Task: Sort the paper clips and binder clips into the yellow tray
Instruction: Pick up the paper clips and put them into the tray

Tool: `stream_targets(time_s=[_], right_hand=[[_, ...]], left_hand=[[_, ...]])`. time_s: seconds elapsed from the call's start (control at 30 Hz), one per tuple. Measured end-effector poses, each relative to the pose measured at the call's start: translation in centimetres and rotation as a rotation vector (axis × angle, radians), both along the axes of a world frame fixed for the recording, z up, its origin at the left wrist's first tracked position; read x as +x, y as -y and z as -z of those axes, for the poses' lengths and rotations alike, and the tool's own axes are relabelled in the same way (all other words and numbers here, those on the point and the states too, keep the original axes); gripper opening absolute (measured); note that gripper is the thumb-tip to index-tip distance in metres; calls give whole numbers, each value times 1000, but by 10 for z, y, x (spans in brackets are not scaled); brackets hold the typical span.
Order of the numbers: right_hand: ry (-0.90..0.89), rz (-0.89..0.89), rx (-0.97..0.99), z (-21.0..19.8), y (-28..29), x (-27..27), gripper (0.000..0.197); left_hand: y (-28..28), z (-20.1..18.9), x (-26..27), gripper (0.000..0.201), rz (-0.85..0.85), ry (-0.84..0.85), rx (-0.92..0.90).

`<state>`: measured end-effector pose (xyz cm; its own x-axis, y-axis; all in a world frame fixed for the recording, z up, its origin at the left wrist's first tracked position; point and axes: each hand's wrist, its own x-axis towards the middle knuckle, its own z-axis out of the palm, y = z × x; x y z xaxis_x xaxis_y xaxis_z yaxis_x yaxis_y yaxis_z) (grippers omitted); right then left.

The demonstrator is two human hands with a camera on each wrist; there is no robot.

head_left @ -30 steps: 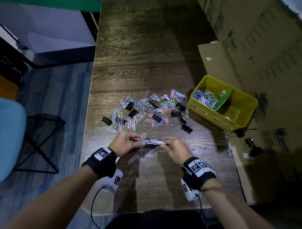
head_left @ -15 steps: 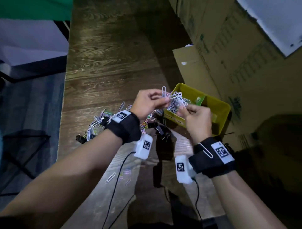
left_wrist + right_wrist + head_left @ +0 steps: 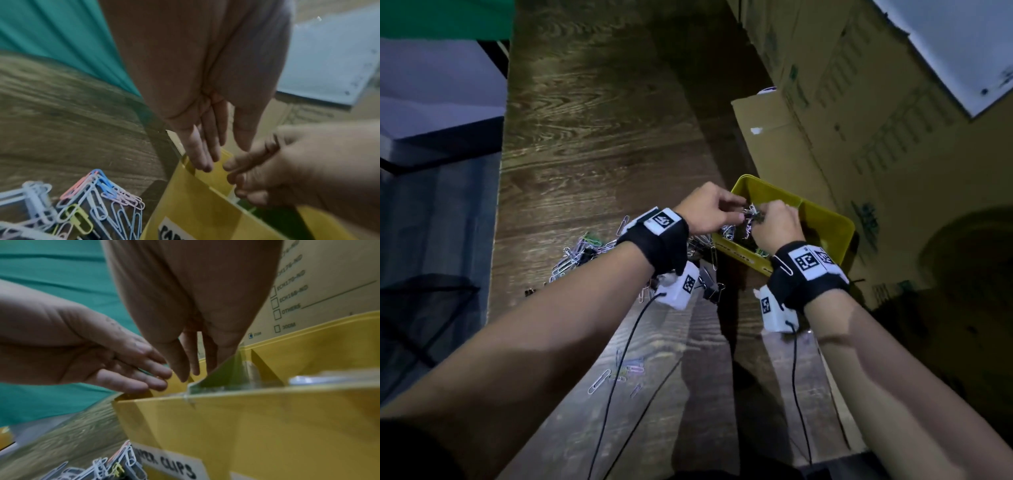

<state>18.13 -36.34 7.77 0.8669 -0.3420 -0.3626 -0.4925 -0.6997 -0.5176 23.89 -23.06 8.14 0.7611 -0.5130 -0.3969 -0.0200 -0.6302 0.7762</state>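
Observation:
Both hands hover over the left compartment of the yellow tray [image 3: 825, 219], which bears the label "PAPER CLIPS" [image 3: 174, 467]. My left hand [image 3: 741, 209] has straight fingers [image 3: 205, 162] with nothing between them. My right hand [image 3: 763, 216] points its fingers [image 3: 183, 374] down into the tray, also without a clip. Silver paper clips [image 3: 736, 233] lie in the compartment under the hands. A heap of coloured paper clips [image 3: 575, 257] stays on the table left of the tray. Black binder clips [image 3: 710, 286] lie by the tray's front corner.
A green divider [image 3: 224, 373] stands inside the tray. Cardboard boxes [image 3: 859, 120] rise right behind and beside the tray. A few loose paper clips [image 3: 619, 371] lie near me under my left forearm. One paper clip [image 3: 784, 267] hangs on my right wristband. The table's left edge [image 3: 496, 240] drops to the floor.
Both hands carried a bunch of paper clips from the near table up and right to the tray. The fingers, which pinched the bunch before, are now spread over the compartment.

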Motion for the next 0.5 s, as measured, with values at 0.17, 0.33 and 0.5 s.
stream_targets(time_s=[0.17, 0.33, 0.5], right_hand=[[302, -145, -90, -5, -23, -24, 33], [404, -558, -37, 14, -80, -64, 31], [165, -994, -161, 52, -136, -85, 62]], left_hand=[[-84, -14, -21, 39, -207, -94, -318], [-188, 20, -67, 22, -120, 312, 172], [-223, 87, -123, 36, 21, 487, 421]])
